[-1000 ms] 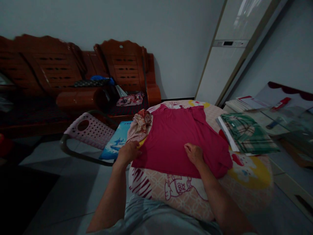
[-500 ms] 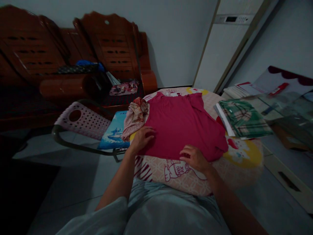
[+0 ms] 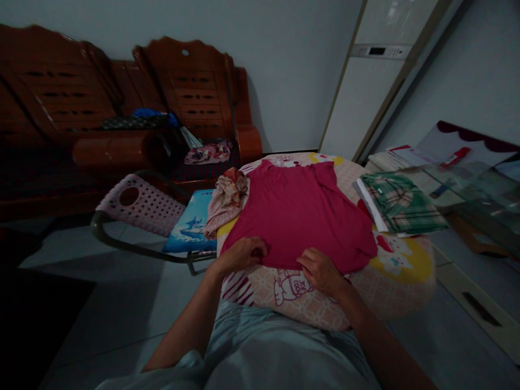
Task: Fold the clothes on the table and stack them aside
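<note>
A magenta shirt [image 3: 296, 211] lies spread over a round table with a patterned cloth [image 3: 325, 314], its near edge towards me. At the left end of that edge, my left hand [image 3: 241, 254] has its fingers curled in against the fabric, closed on it. Farther right along the same edge is my right hand [image 3: 322, 272], fingers bent and pressed together on the fabric. The fingertips of both hands are partly hidden. A crumpled floral cloth [image 3: 227, 200] sits on the table left of the shirt.
To the right lies a folded green plaid garment [image 3: 406, 203] on white material. A chair with a woven pink back [image 3: 142, 203] and a blue cushion [image 3: 193, 222] stands at the left. Behind are a wooden sofa [image 3: 195, 92], a tall white cabinet-like unit [image 3: 361, 97] and a glass-topped stand [image 3: 479, 184].
My left hand has come down and nearer to the shirt's front edge, its fingers now curled in. My right hand's fingers have drawn closer together. The view has tilted slightly upward.
</note>
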Tool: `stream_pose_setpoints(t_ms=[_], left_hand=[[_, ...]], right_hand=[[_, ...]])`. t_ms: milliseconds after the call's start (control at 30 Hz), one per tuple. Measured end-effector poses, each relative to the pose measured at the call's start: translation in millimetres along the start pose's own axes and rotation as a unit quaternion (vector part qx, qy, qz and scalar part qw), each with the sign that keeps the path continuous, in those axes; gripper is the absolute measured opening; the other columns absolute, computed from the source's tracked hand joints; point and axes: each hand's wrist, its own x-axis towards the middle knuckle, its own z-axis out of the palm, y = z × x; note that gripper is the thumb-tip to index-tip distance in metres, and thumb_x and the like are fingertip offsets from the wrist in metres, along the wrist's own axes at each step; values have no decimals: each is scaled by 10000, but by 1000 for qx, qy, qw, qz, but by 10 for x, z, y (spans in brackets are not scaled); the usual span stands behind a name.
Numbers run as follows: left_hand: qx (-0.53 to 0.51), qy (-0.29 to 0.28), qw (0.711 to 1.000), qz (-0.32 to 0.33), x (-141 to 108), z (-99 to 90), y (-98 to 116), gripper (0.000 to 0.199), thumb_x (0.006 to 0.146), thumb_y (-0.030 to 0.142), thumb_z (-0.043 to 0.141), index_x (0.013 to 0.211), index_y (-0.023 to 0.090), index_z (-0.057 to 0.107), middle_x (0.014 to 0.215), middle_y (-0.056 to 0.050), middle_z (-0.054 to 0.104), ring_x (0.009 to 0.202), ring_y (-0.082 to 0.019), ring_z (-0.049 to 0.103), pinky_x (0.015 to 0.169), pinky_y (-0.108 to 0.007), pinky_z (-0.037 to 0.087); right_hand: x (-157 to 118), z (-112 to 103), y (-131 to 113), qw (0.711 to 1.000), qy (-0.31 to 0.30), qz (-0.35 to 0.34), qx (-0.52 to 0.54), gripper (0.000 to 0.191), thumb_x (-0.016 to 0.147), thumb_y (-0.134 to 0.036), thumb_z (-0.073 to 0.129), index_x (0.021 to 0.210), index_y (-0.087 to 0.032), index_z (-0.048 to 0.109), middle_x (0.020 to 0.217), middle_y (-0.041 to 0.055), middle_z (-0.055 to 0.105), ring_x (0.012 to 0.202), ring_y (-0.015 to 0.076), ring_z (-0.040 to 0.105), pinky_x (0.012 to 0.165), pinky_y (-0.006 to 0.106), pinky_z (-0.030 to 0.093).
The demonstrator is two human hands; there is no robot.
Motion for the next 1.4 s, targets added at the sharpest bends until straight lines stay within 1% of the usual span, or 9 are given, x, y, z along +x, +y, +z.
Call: stream_pose_setpoints(t_ms=[333, 667, 800, 867, 933, 1033, 1133, 1267, 1400], left_hand=[[-25, 19, 999, -17, 4, 3, -10, 189, 775, 78, 553, 812, 191, 699, 898, -12, 716, 863, -148, 637, 807, -232, 437], [-38, -27, 999, -10, -88, -115, 27, 194, 798, 97, 536, 843, 191, 700, 854, 0, 713, 808, -135, 637, 789, -234, 433], [-49, 21, 999, -10, -64, -99, -37, 192, 820, 145, 551, 922, 198, 705, 983, -20, 728, 908, -153, 653, 839, -248, 454], [-31, 74, 996, -46, -49, -100, -108, 203, 816, 163, 568, 966, 202, 698, 1031, -31, 726, 945, -166, 654, 852, -258, 461], [9, 110, 987, -121, -46, -116, -200, 188, 792, 178, 600, 957, 205, 687, 955, -29, 732, 889, -177, 663, 802, -265, 472], [62, 100, 971, -208, -73, -180, -333, 90, 764, 222, 651, 851, 209, 672, 788, -10, 712, 778, -180, 660, 696, -260, 454], [93, 83, 965, -229, -79, -279, -394, 38, 771, 244, 655, 765, 207, 662, 775, -13, 710, 777, -181, 656, 666, -254, 432], [114, 142, 965, -191, 172, -370, -290, 134, 845, 265, 586, 884, 191, 691, 895, -58, 732, 841, -197, 665, 741, -277, 460], [81, 154, 983, -64, 831, -280, -14, 260, 900, 295, 526, 1067, 173, 683, 1064, -97, 725, 969, -216, 670, 873, -309, 488]], right_hand=[[48, 71, 44, 997, 45, 33, 49, 250, 852, -47, 486, 829, -198, 683, 803, 47, 581, 804, 178, 503, 742, 285, 392], [27, 6, -6, 997, 29, 10, 72, 222, 854, -62, 511, 791, -191, 681, 786, 40, 583, 784, 166, 510, 710, 273, 375], [59, -27, -31, 997, 12, 25, 78, 210, 888, -129, 538, 738, -192, 671, 743, 28, 580, 742, 155, 520, 685, 266, 365], [86, -43, -37, 996, 12, 46, 81, 219, 918, -190, 541, 745, -193, 676, 741, 28, 600, 726, 150, 534, 681, 264, 367], [113, -48, -37, 994, 4, 75, 76, 216, 930, -221, 541, 771, -196, 685, 750, 32, 635, 714, 147, 558, 677, 260, 370], [142, -30, -30, 991, -27, 109, 78, 152, 911, -238, 578, 819, -208, 694, 796, 33, 699, 729, 151, 608, 682, 253, 379], [156, 1, -25, 986, -46, 134, 93, 85, 886, -264, 622, 880, -228, 699, 855, 27, 739, 757, 157, 648, 694, 248, 391], [172, 35, -53, 985, -37, 146, 90, 84, 868, -291, 648, 881, -230, 704, 831, 21, 742, 742, 159, 655, 675, 246, 386], [194, 27, -60, 982, -16, 158, 102, 128, 880, -302, 622, 817, -225, 702, 758, 8, 728, 675, 143, 628, 642, 238, 374]])
